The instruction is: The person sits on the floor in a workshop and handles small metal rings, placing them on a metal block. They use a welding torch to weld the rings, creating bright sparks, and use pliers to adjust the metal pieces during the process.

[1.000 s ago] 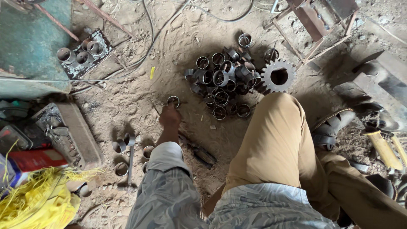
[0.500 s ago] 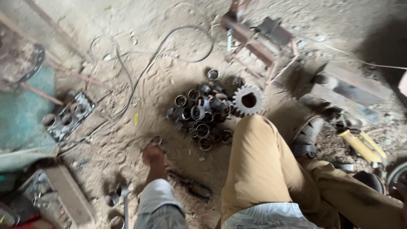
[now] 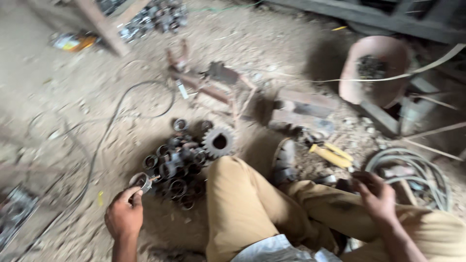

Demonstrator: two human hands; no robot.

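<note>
My left hand (image 3: 124, 216) grips a small metal ring (image 3: 140, 180) just left of a pile of dark metal rings and bushings (image 3: 177, 165) lying on the dirt floor. A toothed gear wheel (image 3: 218, 141) rests at the pile's right edge. My right hand (image 3: 376, 194) hovers near my bent knee at the right, fingers curled, close to a dark small object; the blur hides whether it holds anything. My legs in tan trousers (image 3: 247, 204) fill the lower middle, with a sandalled foot (image 3: 285, 160) beyond the knee.
A yellow-handled tool (image 3: 331, 154) lies right of the foot. Coiled cable (image 3: 412, 170) sits at the right. A pinkish bowl (image 3: 376, 68) with dark bits stands upper right. Rusty metal frame pieces (image 3: 208, 82) and a thin cable (image 3: 121, 111) cross the floor.
The view has swung up and to the right. My left hand has lifted a ring off the ground beside the pile. My right hand has come into view by my knee.
</note>
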